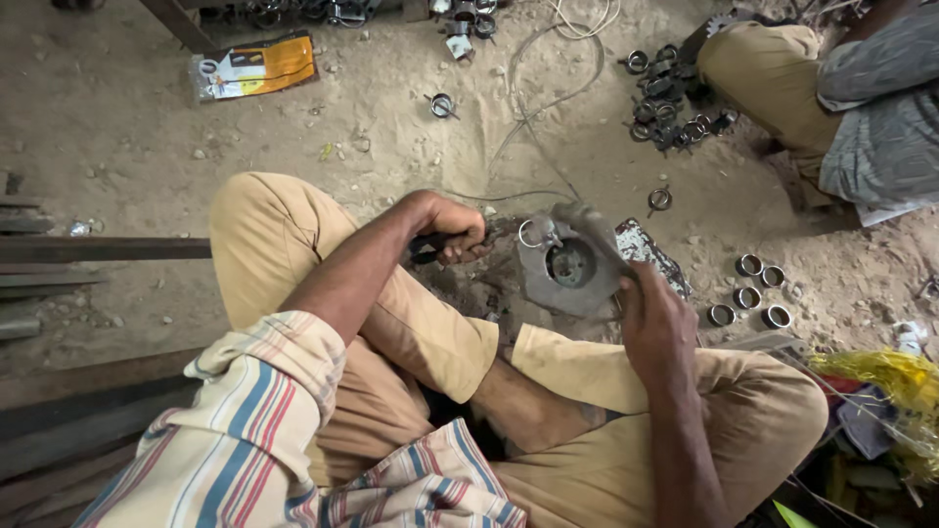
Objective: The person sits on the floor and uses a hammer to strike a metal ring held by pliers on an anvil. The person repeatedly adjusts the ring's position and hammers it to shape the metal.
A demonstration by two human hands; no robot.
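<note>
**A:** ok so what have you actually got in each hand there? Hard to tell from up top.

**B:** Your left hand [458,233] is curled tight, fingers [468,246] wrapped fully round the dark handles of a pair of pliers [435,246], no gap showing. The nose of the pliers points at a small shiny wire ring [533,233] sitting at the top edge of the metal block [567,266]. Whether the tip is actually biting the ring, can't tell, it's too small.

**A:** and the right?

**B:** Your right hand [653,323] is closed on the lower right side of that block, fingers bent round its edge, and something grey and blurred sticks up above it, so I can't say what that is. The block itself is dull grey, chunky, roughly square with rounded corners and a round recess in the middle. It's held just above your crossed legs, over the sandy floor [372,117].

**A:** rest of the stuff around you?

**B:** Four short shiny steel rings [751,290] lie on the sand just right of your hand, smooth and tube-like. A darker heap of ring clamps [670,98] lies further up, near another person's knee [763,59]. An orange and white card packet [256,66] lies top left, and thin pale wire [558,88] loops across the gritty sand. Flat rusty steel bars [98,249] run along the left.
</note>
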